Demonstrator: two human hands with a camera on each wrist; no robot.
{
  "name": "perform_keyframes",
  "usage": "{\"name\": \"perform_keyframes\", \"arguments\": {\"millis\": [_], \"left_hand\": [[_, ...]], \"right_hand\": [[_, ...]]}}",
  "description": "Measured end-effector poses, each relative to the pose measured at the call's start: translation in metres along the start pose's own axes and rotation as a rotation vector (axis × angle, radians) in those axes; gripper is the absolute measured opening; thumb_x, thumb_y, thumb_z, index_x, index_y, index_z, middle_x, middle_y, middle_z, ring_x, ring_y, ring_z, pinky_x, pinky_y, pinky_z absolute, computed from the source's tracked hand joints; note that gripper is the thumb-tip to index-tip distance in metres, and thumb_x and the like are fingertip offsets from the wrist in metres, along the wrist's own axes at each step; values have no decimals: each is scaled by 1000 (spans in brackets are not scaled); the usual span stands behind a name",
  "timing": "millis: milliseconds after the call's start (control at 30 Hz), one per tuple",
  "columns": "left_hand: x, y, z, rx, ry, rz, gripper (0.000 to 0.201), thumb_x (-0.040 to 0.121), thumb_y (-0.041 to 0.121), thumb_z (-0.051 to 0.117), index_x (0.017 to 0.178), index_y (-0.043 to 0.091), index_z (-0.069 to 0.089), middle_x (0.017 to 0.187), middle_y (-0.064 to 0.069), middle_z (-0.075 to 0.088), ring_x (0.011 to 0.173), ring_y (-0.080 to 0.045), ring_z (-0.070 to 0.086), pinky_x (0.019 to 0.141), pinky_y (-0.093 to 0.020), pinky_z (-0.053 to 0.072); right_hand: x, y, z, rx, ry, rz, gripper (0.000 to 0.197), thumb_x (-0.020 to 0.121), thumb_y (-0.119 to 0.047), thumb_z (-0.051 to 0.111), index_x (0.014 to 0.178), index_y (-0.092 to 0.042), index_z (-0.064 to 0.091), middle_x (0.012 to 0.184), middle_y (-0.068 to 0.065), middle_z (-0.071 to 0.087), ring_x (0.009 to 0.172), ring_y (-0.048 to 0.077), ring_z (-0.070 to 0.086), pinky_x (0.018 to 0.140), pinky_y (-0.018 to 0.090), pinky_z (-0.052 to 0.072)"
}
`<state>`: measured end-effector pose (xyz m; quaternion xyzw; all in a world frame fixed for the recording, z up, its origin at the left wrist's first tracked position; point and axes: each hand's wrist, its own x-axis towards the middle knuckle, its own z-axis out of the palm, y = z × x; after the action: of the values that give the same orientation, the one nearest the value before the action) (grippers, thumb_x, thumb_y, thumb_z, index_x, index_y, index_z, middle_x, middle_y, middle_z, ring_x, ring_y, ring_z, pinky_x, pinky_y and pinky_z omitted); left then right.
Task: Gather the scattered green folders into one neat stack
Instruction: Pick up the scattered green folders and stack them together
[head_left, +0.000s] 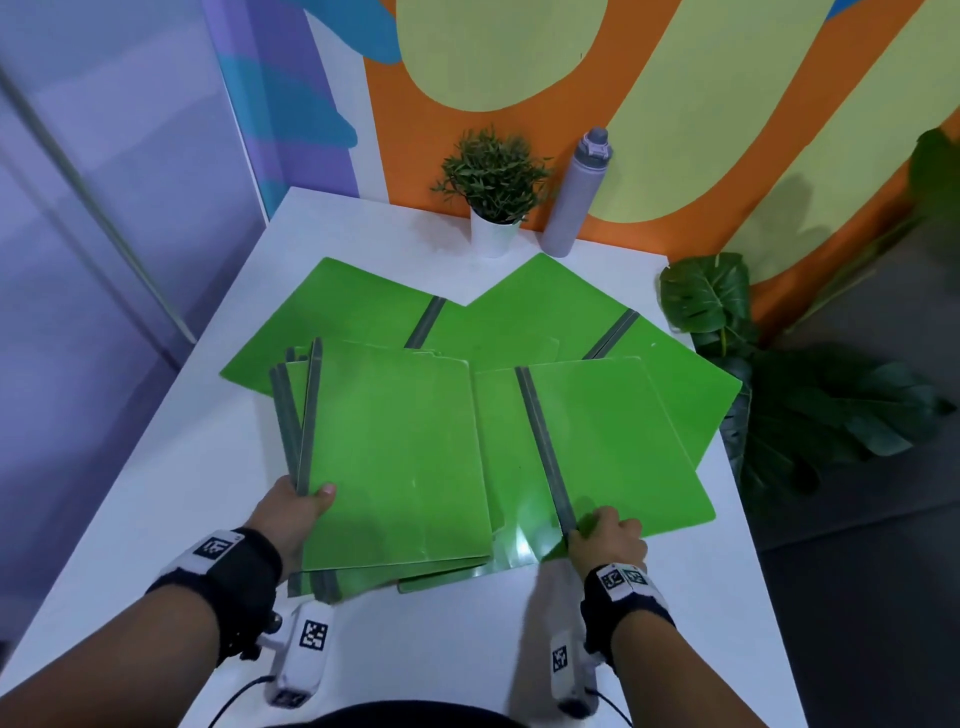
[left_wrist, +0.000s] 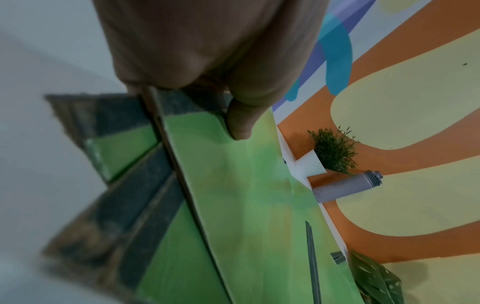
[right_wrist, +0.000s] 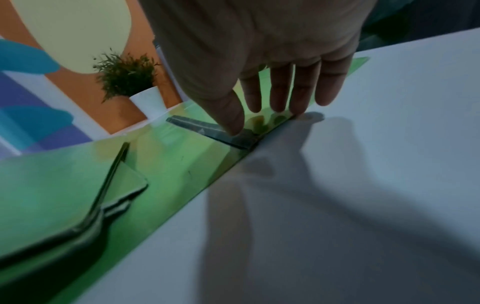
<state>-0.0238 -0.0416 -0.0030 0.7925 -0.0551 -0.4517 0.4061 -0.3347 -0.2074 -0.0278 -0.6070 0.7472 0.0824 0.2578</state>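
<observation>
Right wrist view alone shows right hand (right_wrist: 259, 67) fingers straight on a folder (right_wrist: 182, 156); left hand (head_left: 298, 512) pinches the stack (head_left: 395, 457).

I see no readable text, brand or number anywhere. Only markings: black-and-white square fiducial tags on the left wristband (head_left: 217, 546), the right wristband (head_left: 622, 578) and both wrist camera housings (head_left: 314, 635). Nothing decodable by eye.

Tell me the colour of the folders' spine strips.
Dark grey, against bright green covers; clearest in the head view, on the spine strip near the right hand.
</observation>
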Motion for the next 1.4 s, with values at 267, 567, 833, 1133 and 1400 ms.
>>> {"name": "perform_keyframes", "arguments": {"millis": [267,567,833,1133,1400], "left_hand": [[19,-24,6,-93,-95,-77,43,90,21,63,123,1,45,116,-25,62,106,-43,63,93,-58,51],[21,-28,11,-160,-114,-53,40,87,18,65,120,3,49,118,-25,63,103,-42,65,87,-59,54],[0,20,-7,-285,16,124,24,93,7,57,115,7,47,111,-14,60,103,-34,58,93,-50,49],[5,5,10,-298,-97,-36,44,90,14,63,128,5,43,123,-23,61,105,-44,64,80,-60,55],[3,26,18,-419,-238,-149,87,68,82,55,135,26,46,111,-8,67,104,-28,63,85,-51,56]], "right_hand": [[15,2,-2,574,-89,296,66,70,-19,67,131,-21,41,116,21,52,70,28,56,64,33,48],[6,-23,-20,823,-94,1,60,82,6,59,137,-13,44,127,9,50,98,24,57,86,34,49],[5,-61,-100,927,409,-236,41,88,-9,58,128,-18,56,119,12,61,97,24,63,93,40,52],[-44,-104,-119,1229,302,-656,31,88,-9,60,104,-35,62,106,6,61,93,12,60,88,20,50],[-77,-81,-15,777,-234,-804,45,77,-5,70,93,-47,67,81,0,52,72,8,53,74,23,52]]}}
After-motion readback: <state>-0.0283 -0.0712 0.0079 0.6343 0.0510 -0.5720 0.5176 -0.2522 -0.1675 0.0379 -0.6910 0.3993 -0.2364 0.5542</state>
